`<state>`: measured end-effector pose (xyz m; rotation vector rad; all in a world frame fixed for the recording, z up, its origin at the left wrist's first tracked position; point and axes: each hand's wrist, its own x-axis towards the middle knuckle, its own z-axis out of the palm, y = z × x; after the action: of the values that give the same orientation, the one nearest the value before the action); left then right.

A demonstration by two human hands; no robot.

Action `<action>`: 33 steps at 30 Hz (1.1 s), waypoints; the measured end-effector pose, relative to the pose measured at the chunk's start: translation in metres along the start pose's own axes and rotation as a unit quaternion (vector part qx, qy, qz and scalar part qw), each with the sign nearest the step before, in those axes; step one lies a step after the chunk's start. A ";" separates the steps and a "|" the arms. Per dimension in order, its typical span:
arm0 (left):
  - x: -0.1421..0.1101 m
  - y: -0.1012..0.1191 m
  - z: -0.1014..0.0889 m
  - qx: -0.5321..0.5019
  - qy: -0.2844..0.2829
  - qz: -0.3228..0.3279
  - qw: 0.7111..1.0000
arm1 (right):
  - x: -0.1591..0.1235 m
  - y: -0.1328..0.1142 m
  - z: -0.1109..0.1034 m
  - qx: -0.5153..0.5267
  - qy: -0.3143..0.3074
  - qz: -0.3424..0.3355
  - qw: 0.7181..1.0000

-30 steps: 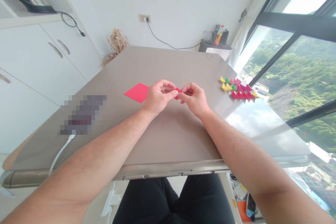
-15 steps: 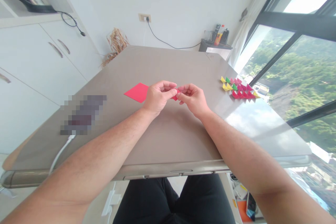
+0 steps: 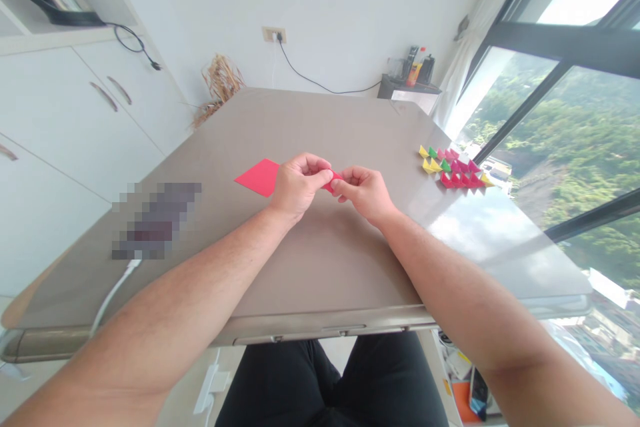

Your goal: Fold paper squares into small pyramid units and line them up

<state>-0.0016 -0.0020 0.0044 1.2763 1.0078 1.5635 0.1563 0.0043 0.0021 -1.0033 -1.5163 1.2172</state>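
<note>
A small piece of folded red paper (image 3: 332,182) is pinched between my two hands above the middle of the table. My left hand (image 3: 301,181) grips its left side with thumb and fingers. On the other side, my right hand (image 3: 364,189) is closed on it, thumb pressed against its near part. The fingers cover much of the paper, so its full shape is hidden. Just left of my left hand lies a flat red sheet of paper (image 3: 257,177), partly covered by that hand. To the right stand several small folded paper boats (image 3: 463,180) in red, pink, yellow and green, set in rows.
A blurred-out dark device (image 3: 159,220) with a white cable (image 3: 114,290) lies on the left of the table (image 3: 320,267). Bottles (image 3: 416,70) stand on a small cabinet beyond the far edge. A window (image 3: 575,127) runs along the right side.
My right hand's fingers have curled in more around the folded red paper, and more of the paper now shows between the hands. The flat sheet and the boats stay in place.
</note>
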 end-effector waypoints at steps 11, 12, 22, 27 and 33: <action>0.003 -0.001 -0.007 0.120 -0.033 0.018 0.992 | 0.000 0.002 -0.003 -0.050 -0.005 0.001 0.999; 0.004 -0.001 -0.008 0.122 -0.048 0.003 0.991 | 0.000 0.002 -0.003 -0.054 -0.007 0.002 0.999; 0.002 0.001 -0.004 0.097 -0.014 -0.012 0.995 | -0.001 -0.004 -0.002 -0.055 -0.017 0.061 0.996; 0.001 -0.001 -0.002 0.110 0.014 0.012 0.994 | 0.000 -0.005 0.000 -0.036 -0.020 0.056 0.998; 0.001 -0.002 -0.001 0.107 0.036 0.009 0.994 | 0.001 -0.007 0.005 -0.086 -0.017 0.045 0.995</action>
<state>-0.0026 -0.0004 0.0030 1.3855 1.2403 1.5561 0.1509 0.0031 0.0091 -1.1816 -1.6390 1.1857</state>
